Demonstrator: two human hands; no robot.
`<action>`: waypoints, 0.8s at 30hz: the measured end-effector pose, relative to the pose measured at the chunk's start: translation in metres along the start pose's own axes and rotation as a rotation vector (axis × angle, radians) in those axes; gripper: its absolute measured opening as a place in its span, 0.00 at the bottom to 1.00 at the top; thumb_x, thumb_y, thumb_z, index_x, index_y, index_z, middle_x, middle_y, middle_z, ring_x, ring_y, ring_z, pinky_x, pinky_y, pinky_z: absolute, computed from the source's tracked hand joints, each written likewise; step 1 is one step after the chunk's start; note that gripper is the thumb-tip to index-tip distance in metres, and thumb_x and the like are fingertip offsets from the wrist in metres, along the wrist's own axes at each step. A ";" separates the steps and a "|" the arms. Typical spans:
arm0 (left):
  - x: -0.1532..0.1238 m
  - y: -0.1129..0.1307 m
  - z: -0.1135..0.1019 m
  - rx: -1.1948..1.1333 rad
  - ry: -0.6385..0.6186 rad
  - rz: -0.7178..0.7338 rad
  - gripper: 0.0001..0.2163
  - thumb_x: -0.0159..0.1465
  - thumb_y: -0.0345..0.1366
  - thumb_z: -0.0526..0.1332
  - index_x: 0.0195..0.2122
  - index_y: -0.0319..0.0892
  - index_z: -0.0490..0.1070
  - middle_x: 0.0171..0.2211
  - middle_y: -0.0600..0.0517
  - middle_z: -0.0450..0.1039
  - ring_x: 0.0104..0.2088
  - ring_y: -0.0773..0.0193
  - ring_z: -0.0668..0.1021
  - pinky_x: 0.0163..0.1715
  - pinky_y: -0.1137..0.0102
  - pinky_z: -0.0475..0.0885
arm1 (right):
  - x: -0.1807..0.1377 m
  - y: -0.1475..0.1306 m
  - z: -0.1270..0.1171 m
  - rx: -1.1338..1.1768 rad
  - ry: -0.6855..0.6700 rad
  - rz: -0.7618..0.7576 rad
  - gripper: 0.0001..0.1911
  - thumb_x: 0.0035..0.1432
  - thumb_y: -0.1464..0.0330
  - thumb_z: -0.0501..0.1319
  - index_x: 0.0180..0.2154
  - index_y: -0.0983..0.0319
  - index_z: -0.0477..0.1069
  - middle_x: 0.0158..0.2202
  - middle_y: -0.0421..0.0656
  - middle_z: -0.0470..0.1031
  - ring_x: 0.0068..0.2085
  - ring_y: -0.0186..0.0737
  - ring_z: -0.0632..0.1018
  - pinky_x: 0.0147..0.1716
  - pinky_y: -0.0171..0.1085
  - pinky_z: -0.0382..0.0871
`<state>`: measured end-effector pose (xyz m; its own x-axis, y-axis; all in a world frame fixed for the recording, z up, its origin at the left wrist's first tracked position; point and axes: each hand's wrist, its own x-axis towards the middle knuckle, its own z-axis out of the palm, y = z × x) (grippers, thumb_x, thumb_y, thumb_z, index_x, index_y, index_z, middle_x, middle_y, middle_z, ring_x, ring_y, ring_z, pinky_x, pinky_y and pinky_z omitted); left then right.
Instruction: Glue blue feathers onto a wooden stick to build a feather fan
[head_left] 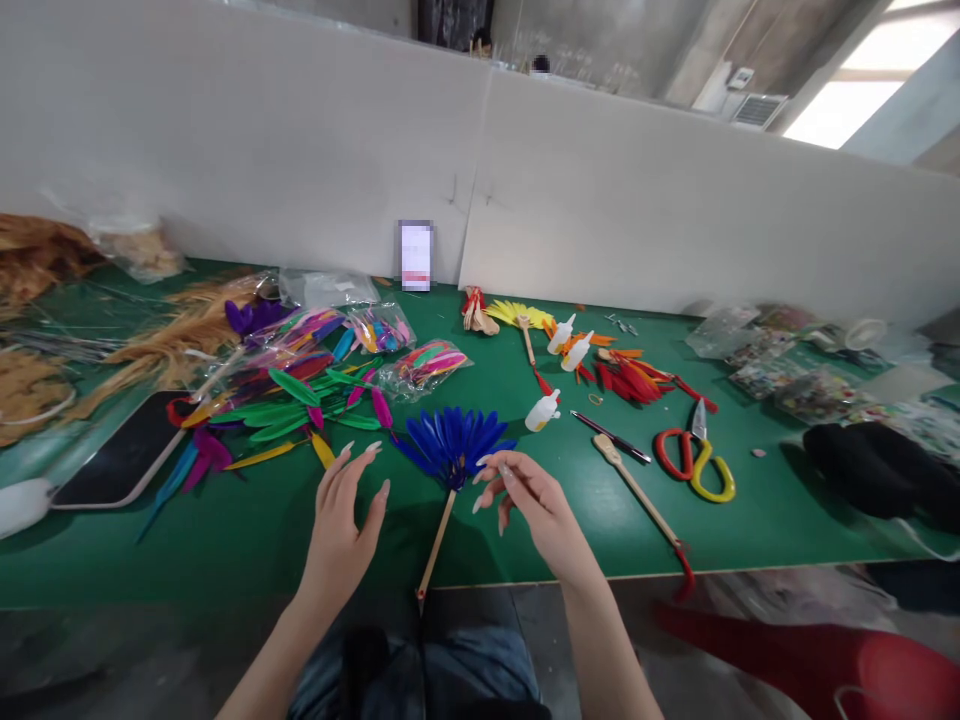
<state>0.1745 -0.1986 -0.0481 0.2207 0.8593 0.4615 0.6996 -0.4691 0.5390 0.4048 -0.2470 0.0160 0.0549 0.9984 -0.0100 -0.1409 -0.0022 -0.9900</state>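
Observation:
A fan of blue feathers [456, 440] on a thin wooden stick [436, 548] lies on the green table in front of me. The stick's lower end reaches the front edge. To the left of the fan, my left hand [346, 510] is open above the table, fingers apart and holding nothing. My right hand [534, 505] is at the fan's right side, fingers loosely bent and apart. Its fingertips come close to the feathers; I cannot tell whether they touch. Nothing shows between those fingers. Farther right lies another wooden stick [637, 488] with a spoon-like head and a red cord.
Colourful loose feathers [289, 410] and bagged feathers [427, 366] lie left. White glue bottles [543, 411], a pen [611, 437], scissors [696, 455], a yellow feather fan [519, 314] and red feathers [634, 378] lie right. A phone [124, 450] lies left; another lit phone [416, 256] leans on the partition.

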 end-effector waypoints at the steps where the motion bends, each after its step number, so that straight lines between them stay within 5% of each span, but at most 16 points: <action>1: 0.000 -0.001 0.000 0.000 0.001 0.003 0.17 0.67 0.39 0.53 0.56 0.44 0.60 0.52 0.44 0.68 0.61 0.50 0.62 0.54 0.55 0.65 | 0.000 0.000 0.000 -0.006 -0.002 0.003 0.15 0.61 0.57 0.56 0.43 0.60 0.70 0.37 0.45 0.72 0.31 0.35 0.77 0.19 0.29 0.68; 6: 0.002 0.003 -0.004 -0.023 0.042 0.061 0.15 0.66 0.39 0.55 0.54 0.45 0.63 0.51 0.45 0.70 0.59 0.49 0.64 0.53 0.56 0.65 | 0.001 0.002 0.003 -0.030 0.031 0.024 0.16 0.60 0.59 0.58 0.48 0.58 0.69 0.39 0.45 0.70 0.32 0.35 0.77 0.19 0.29 0.67; 9: 0.008 0.019 -0.013 -0.146 0.037 0.117 0.10 0.66 0.36 0.55 0.47 0.44 0.67 0.40 0.47 0.74 0.48 0.55 0.73 0.46 0.62 0.70 | 0.000 0.006 0.006 -0.025 0.069 0.037 0.19 0.57 0.60 0.61 0.50 0.56 0.66 0.39 0.43 0.68 0.32 0.34 0.77 0.18 0.28 0.65; 12: 0.018 0.045 -0.022 -0.326 -0.197 0.168 0.08 0.67 0.36 0.52 0.42 0.43 0.68 0.30 0.52 0.72 0.34 0.62 0.75 0.36 0.69 0.71 | -0.005 0.007 0.011 -0.095 0.073 0.050 0.21 0.53 0.61 0.64 0.49 0.56 0.66 0.40 0.42 0.68 0.32 0.34 0.75 0.20 0.30 0.66; 15: 0.025 0.067 -0.028 -0.371 -0.410 0.211 0.07 0.67 0.36 0.52 0.41 0.43 0.68 0.30 0.53 0.71 0.32 0.65 0.74 0.34 0.72 0.70 | -0.012 0.003 0.018 -0.192 0.020 0.023 0.16 0.51 0.63 0.66 0.41 0.58 0.67 0.40 0.42 0.70 0.34 0.35 0.75 0.29 0.33 0.69; 24: 0.024 0.071 -0.046 -0.446 -0.546 0.241 0.12 0.68 0.37 0.53 0.27 0.42 0.66 0.24 0.55 0.68 0.27 0.68 0.71 0.28 0.74 0.65 | -0.024 -0.006 0.025 -0.318 -0.036 -0.098 0.15 0.49 0.70 0.67 0.39 0.57 0.68 0.42 0.41 0.66 0.34 0.35 0.74 0.28 0.33 0.66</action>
<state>0.1985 -0.2208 0.0335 0.7207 0.6464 0.2506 0.2719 -0.5960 0.7555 0.3796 -0.2691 0.0254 0.0169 0.9961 0.0865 0.1790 0.0821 -0.9804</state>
